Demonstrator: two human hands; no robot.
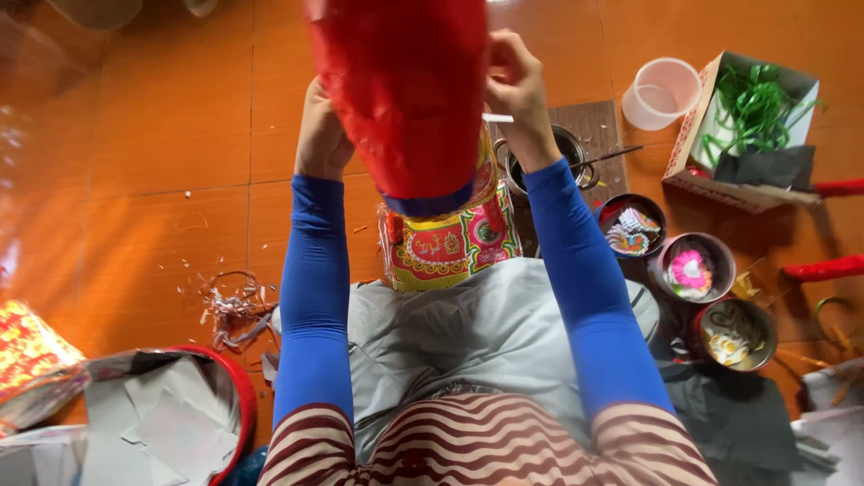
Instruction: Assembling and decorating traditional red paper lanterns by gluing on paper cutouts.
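Above glossy orange floor tiles (162, 126) (paper scraps (229, 310) about), red paper lantern (405, 90).

The person wore tight bright-blue stretch sleeves (315, 297) that ran from the wrists up both forearms. Above them sat short sleeves of a dark-red and cream striped top (468, 445), its wavy bands crossing the chest. The left hand (321, 135) and right hand (515, 85) were bare, with no gloves.

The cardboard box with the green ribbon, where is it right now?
In the head view, the cardboard box sits on the floor at the upper right, beyond the person's right hand, beside a translucent plastic cup and above three round tins.
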